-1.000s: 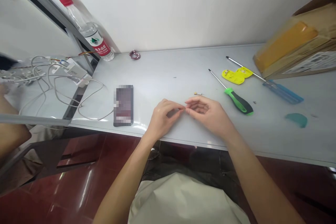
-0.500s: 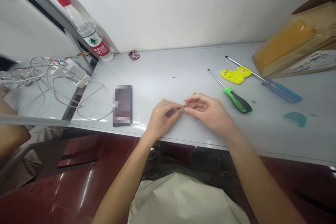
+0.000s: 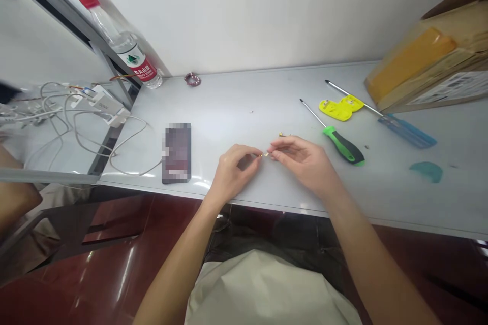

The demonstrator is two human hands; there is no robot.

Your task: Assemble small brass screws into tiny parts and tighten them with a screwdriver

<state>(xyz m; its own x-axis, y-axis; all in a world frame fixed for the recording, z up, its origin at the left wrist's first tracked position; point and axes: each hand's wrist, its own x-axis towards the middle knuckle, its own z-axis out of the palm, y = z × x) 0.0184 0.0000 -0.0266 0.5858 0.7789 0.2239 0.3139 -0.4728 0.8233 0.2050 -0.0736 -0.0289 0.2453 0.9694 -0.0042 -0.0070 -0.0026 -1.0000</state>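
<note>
My left hand (image 3: 237, 168) pinches a tiny gold-coloured metal piece (image 3: 261, 155) between thumb and forefinger, just above the grey table. Facing it, my right hand (image 3: 303, 162) holds another small gold-coloured piece (image 3: 266, 155) at its fingertips. A narrow gap separates the two pieces, and their exact kind is too small to make out. Behind the right fingers lies a further small gold-coloured part (image 3: 281, 134), partly hidden. Farther right rest a green-and-black screwdriver (image 3: 345, 147) and an open yellow plastic casing (image 3: 336, 109).
A blue-handled screwdriver (image 3: 409, 131) lies by a cardboard box (image 3: 457, 71). A phone (image 3: 177, 155) with a cable is at left, near a water bottle (image 3: 133, 53) and a beaded bracelet (image 3: 192, 79). A teal piece (image 3: 427, 171) lies right. Another person's arm (image 3: 17, 190) shows far left.
My fingertips have moved slightly apart, and a gap now shows between the two gold-coloured pieces. The whole view has shifted a little; the tools on the table stay in place.
</note>
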